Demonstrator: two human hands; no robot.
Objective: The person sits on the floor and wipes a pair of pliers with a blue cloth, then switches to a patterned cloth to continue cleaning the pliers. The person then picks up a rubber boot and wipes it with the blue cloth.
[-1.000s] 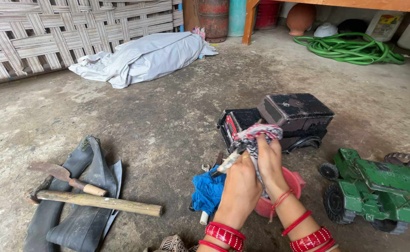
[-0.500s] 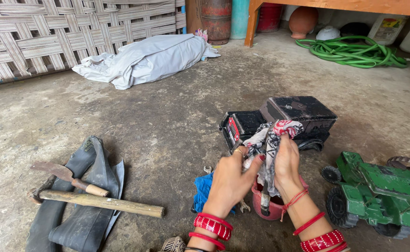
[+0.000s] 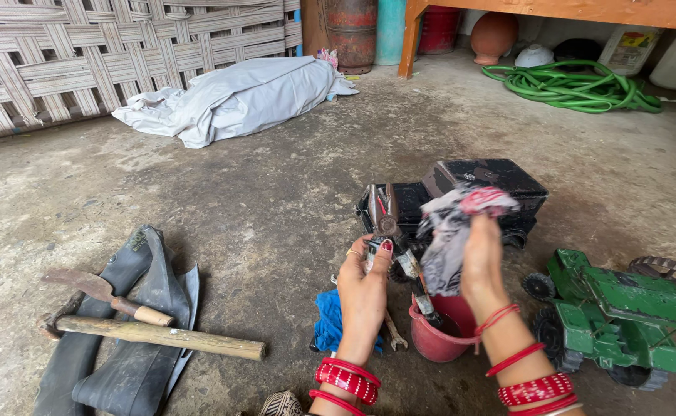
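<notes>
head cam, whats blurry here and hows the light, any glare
Head view: the patterned rag in the right hand is smeared by motion blur; the pliers in the left hand are sharper; the hammer, green toy tractor and green hose are crisp. Light is soft and even daylight, with faint shadows and no glare.

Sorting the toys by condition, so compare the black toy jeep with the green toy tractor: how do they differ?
The black toy jeep is boxy, roofed and scuffed; the green toy tractor is open-topped, with brighter paint. The jeep sits behind the hands, the tractor at the right. Both stand upright on the concrete floor.
</notes>
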